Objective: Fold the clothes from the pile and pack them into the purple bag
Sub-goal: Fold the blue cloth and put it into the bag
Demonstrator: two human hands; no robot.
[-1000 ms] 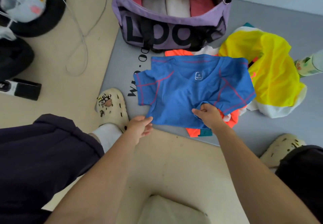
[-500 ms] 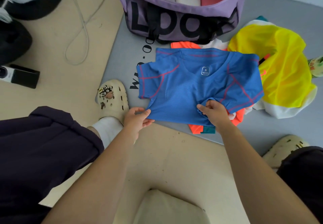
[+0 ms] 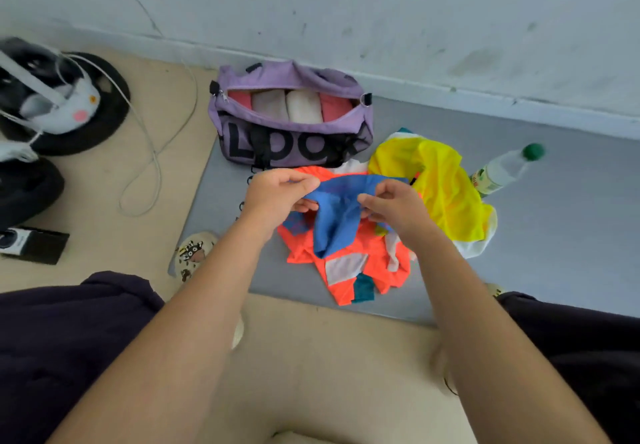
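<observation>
Both hands are closed in a grip on the blue shirt (image 3: 337,216): the left hand (image 3: 277,194) pinches its upper edge on the left, and the right hand (image 3: 393,206) pinches the same edge on the right, fingers curled round the cloth. The shirt is lifted and hangs bunched between them, above the clothes pile.

Under it lies an orange garment (image 3: 360,270) with white and teal patches, spread on a grey mat (image 3: 554,235). To its right, touching it, sits a crumpled yellow garment (image 3: 446,184) over a white one. The purple bag (image 3: 291,125) stands at the far edge of the mat, against a pale wall (image 3: 381,10), its zip open; rolled pink and cream clothes fill the opening side by side. A clear bottle (image 3: 502,171) with a green cap lies on the mat, right of the yellow garment.

Left of the mat the floor (image 3: 104,201) is beige, with a looping white cable (image 3: 149,152), a black round base with a plush toy, and a small black and white box (image 3: 31,244) at the left edge.

Dark trousers cover both knees at the near corners. A cream clog (image 3: 192,255) with charms shows beside the left forearm; the other foot is almost wholly hidden behind the right arm. The left side of the view is blurred, and the bag's black lettering is partly hidden.
</observation>
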